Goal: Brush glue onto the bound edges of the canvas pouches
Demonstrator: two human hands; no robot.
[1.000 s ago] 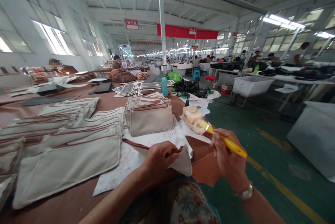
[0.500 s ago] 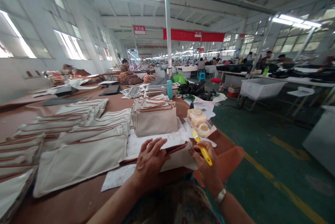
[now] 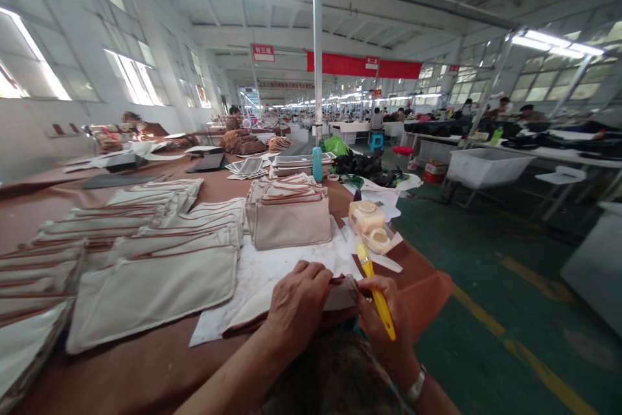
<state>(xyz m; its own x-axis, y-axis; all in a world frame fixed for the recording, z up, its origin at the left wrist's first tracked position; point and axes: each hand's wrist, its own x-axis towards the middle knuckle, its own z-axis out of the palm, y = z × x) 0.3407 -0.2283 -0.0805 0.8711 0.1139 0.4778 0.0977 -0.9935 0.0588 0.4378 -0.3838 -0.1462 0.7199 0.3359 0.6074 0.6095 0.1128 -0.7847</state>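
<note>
A beige fabric pouch piece (image 3: 253,306) with a brown edge lies at the table's front edge, on white paper. My left hand (image 3: 299,305) is closed over its upper edge, fingers bent and their tips partly hidden. My right hand (image 3: 389,321) holds a yellow-handled paintbrush (image 3: 382,305), bristles up, across the fingers. Its thumb and fingertips also pinch the right end of the same piece. Beyond my right hand stand a tub of pale glue (image 3: 365,215) and a small round cup (image 3: 378,240).
Rows of similar beige pouches (image 3: 160,285) cover the left of the brown-covered table (image 3: 146,376). Another stack (image 3: 291,224) stands ahead, with a teal bottle (image 3: 317,164) behind it. A heap of black material (image 3: 364,166) lies farther back. Green floor (image 3: 486,259) is to the right.
My left hand has slid right along the piece, toward my right hand, and its fingers have drawn in. The piece's left part now lies lower and flatter. The brush is slightly more upright.
</note>
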